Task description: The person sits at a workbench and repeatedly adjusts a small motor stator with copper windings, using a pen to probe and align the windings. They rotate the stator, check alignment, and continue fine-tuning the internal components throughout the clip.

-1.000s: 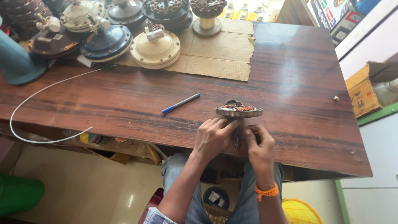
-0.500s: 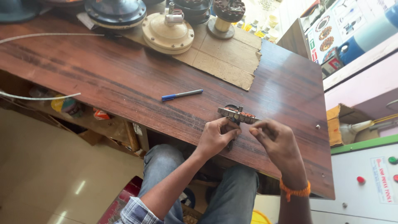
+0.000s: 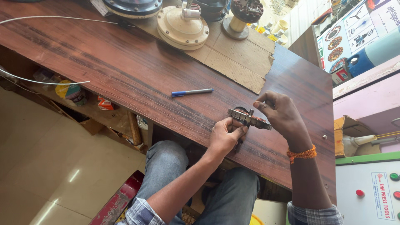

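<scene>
Both hands' fingers [image 3: 234, 132] pinching stator [image 3: 249, 118]

We wear a checked blue-and-white shirt with sleeves rolled near the elbows, blue jeans, and an orange thread band at the right hand's [image 3: 283, 116] wrist; our left hand [image 3: 225, 137] is bare.

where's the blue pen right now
In the head view the blue pen lies flat on the wooden table, left of the wound metal ring held by both hands and just below the cardboard sheet.
</scene>
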